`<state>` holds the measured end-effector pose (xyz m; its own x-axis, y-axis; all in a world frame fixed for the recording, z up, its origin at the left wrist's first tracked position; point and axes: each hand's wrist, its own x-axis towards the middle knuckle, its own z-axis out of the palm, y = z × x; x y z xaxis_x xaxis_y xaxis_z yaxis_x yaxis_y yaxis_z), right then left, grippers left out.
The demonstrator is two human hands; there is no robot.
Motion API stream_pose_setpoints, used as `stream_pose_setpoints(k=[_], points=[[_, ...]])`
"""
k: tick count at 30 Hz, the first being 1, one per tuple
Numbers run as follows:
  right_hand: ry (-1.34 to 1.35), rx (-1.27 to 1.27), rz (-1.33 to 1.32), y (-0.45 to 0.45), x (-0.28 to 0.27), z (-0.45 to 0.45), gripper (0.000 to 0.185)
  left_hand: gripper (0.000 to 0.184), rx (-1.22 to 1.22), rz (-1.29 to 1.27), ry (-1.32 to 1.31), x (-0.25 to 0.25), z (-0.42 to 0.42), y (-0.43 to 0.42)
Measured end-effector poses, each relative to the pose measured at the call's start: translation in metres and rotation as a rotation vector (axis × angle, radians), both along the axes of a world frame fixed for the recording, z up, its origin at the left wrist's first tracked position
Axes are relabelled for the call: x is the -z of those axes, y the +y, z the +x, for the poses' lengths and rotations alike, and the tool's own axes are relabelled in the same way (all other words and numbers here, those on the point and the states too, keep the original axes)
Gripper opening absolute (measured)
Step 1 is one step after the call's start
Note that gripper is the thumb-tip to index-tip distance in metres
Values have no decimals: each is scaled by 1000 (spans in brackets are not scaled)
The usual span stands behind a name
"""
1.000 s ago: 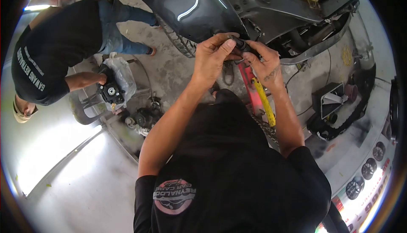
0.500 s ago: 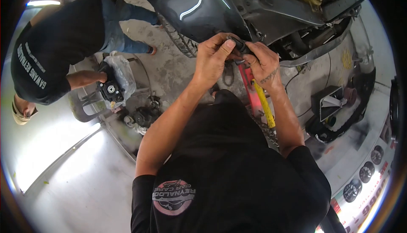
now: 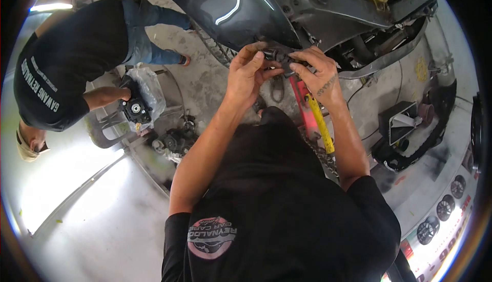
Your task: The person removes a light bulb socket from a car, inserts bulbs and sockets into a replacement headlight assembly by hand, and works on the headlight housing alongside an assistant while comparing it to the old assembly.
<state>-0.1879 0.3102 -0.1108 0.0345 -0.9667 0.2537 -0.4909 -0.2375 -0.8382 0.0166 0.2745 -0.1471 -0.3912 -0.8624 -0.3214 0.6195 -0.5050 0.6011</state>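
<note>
My left hand [image 3: 246, 74] pinches one side of a small black part [image 3: 279, 56], which looks like a connector or fitting with a rounded end. From the other side my right hand [image 3: 319, 73] grips the same part with thumb and fingertips. Its exact kind is too dark and small to tell. Both hands are in front of the dark grey car fender [image 3: 233, 10], just below its lower tip. Beside it lies the exposed front end of the car [image 3: 328, 5], with its dark inner panels showing.
Below my right hand stands a red jack [image 3: 301, 100] with a yellow handle [image 3: 321, 125]. At left, a co-worker [image 3: 72, 61] bends over a black car part [image 3: 135, 105] on a plastic-covered chair. A black bumper piece [image 3: 435, 138] lies on the floor at right.
My hands have drawn slightly apart and the fingers have shifted on the black part, so more of it shows. The co-worker's head has dipped slightly.
</note>
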Motion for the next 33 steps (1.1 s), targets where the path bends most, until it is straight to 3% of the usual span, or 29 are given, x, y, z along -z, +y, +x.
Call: stream_pose_setpoints(k=[9,12,21,24,26,33], points=[[77,-57,-63,2,6,-1,19,35,196,-392,-541,-6,9,9],[95,-90,-12,4,-1,-1,20,32,249,-384,-637,-13,15,10],[222,-214,19,-4,9,-8,22,28,189,-405,-642,-7,16,17],[190,-230,26,-6,5,-8,23,35,305,-306,-578,4,23,14],[110,-238,84,-7,-2,-7,23,29,260,-256,-497,12,22,16],[198,-297,135,-6,8,-4,27,29,302,-164,-343,22,21,23]])
